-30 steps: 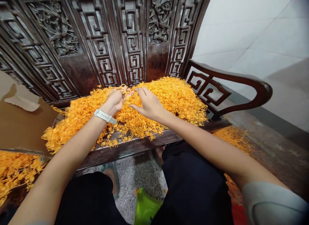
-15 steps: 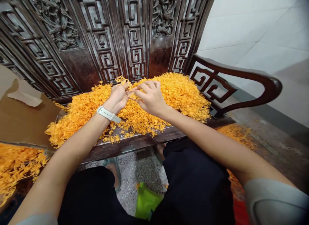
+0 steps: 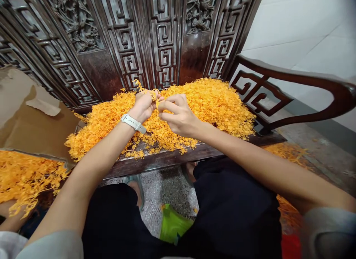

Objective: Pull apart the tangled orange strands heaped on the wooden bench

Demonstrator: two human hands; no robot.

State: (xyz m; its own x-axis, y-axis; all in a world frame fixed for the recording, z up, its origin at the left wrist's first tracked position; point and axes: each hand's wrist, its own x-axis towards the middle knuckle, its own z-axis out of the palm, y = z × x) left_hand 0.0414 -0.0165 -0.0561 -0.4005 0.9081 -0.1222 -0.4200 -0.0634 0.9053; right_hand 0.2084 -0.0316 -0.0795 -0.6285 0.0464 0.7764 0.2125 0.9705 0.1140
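Note:
A large heap of small, orange, branching plastic pieces [image 3: 214, 103] covers the seat of the dark wooden bench [image 3: 155, 164]. Over its middle, my left hand [image 3: 144, 106], with a pale watch band on the wrist, is closed on an orange branching strand [image 3: 139, 85] whose curly end sticks up past the fingers. My right hand [image 3: 178, 117] pinches at the same spot, fingertips almost touching the left ones. A bit of orange shows at its fingertips, seemingly part of that strand. Its exact grip is partly hidden by the fingers.
A torn cardboard box [image 3: 41, 129] stands at the left, with more orange pieces [image 3: 27, 177] below it and part of another person's arm [image 3: 12, 218]. The bench's curved armrest [image 3: 300, 75] is at the right. A green plastic object [image 3: 174, 223] sits on the floor between the legs.
The view has shifted, so the scene sits farther right. Both hands remain together over the heap, and the strand in the left hand now extends higher and farther left of the fingers.

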